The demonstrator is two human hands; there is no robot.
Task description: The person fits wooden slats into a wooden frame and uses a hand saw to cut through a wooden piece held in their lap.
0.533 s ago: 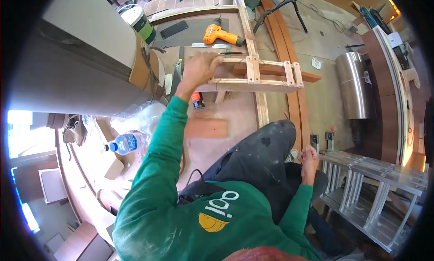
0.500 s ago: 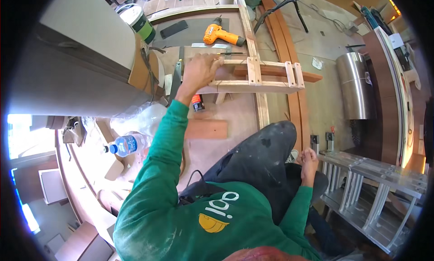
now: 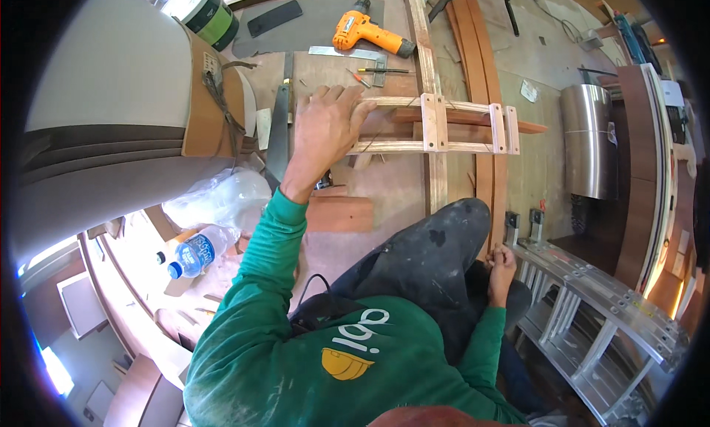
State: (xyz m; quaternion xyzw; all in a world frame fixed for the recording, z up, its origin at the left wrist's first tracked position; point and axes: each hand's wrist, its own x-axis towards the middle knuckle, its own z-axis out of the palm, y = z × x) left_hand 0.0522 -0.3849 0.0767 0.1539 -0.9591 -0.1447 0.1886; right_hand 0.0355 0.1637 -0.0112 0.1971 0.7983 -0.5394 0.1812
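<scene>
At the left end of the ladder-like wooden frame [image 3: 434, 124], seen from the head cam (only view I've got), the left hand [image 3: 325, 131] is laid over the wood, fingers pointing away from the body. Can't tell if it's actually clamped on or just resting. The frame sits out past the knees, long axis running roughly left to right across the person's front, so the left hand is clearly the nearer one. The right hand [image 3: 502, 273] is well apart from it, on the body side of the frame's right end, fingers curled in; can't tell if anything's tucked inside.

Writing-wise: a plastic bottle [image 3: 196, 255], left of the frame and closer to the body, has a blue label with pale lettering. The green sweatshirt [image 3: 285, 375], body side of the frame, has big white letters over a yellow hard-hat picture. Beyond the frame, the orange drill [image 3: 364, 34] has a little pale mark, too small to read.
</scene>
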